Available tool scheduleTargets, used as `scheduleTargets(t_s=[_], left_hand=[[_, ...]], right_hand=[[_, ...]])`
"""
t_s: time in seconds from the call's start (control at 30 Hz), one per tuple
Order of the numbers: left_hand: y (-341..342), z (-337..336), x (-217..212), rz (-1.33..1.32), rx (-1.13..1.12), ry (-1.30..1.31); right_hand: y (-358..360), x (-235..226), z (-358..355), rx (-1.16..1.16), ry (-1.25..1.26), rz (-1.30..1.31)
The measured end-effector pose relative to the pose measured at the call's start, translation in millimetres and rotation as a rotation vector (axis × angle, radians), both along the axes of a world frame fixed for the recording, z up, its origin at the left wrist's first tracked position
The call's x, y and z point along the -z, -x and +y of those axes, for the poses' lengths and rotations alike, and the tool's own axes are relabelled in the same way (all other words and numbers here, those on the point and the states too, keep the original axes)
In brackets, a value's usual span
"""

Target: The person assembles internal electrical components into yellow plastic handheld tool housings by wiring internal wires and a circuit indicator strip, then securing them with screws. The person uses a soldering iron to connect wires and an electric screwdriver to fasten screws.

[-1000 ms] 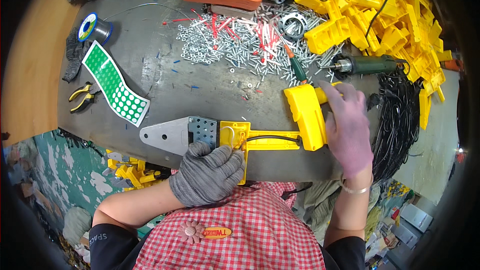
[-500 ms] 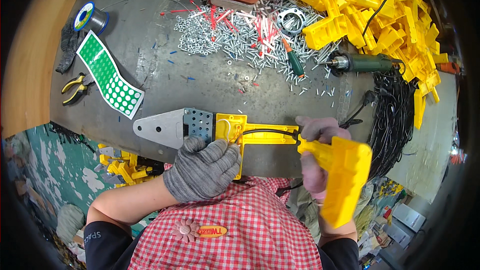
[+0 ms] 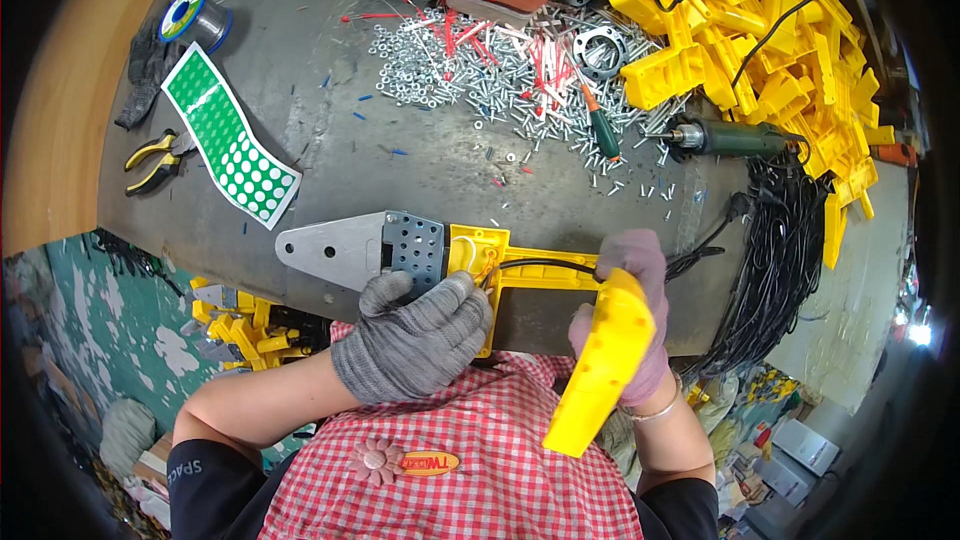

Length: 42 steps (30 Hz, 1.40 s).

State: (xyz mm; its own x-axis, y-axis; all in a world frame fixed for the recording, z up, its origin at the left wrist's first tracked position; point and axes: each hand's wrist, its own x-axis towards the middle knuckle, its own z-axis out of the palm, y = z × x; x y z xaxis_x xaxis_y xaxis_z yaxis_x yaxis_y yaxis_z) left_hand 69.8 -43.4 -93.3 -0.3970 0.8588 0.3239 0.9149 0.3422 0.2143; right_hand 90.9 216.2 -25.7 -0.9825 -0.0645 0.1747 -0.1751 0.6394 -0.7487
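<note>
Grey bench carries our open yellow tool, its metal plate pointing left. Our right hand has lifted the yellow cover from the far pile and swung it to the tool's near end, so closing the shell looks close. Fingers wrap the cover, wrist bent. Left hand presses curled fingers on the tool

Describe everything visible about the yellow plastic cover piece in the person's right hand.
The yellow cover piece is a long, glossy moulded plastic shell, wider at its upper end and tapering toward the lower one. It is lifted off the bench and tilted, upper end near the open yellow handle half of the tool, lower end over the checked shirt. The right hand, in a pale glove, grips it from behind near the top. Its inner side is hidden.
</note>
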Motion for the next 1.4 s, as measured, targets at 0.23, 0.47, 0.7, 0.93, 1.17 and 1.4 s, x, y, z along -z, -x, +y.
scheduleTargets(t_s=[0.23, 0.47, 0.7, 0.93, 1.17, 1.4], left_hand=[[-5, -42, 16, 0.259, 0.139, 0.261], [68, -7, -53, -0.325, -0.147, -0.203], [85, 3, -52, -0.488, -0.23, -0.073], [86, 2, -46, -0.594, -0.275, -0.029], [90, 3, -56, -0.586, -0.19, 0.014], [112, 33, -83, -0.647, -0.166, 0.068]], right_hand=[[28, -6, -13, -0.174, -0.235, -0.175], [32, -6, -15, -0.188, -0.249, -0.249], [31, 12, -7, -0.226, -0.28, -0.07], [51, -3, -7, -0.127, -0.213, -0.291], [49, 5, -17, 0.02, -0.556, -0.231], [73, -11, 38, 0.288, -0.352, -0.42]])
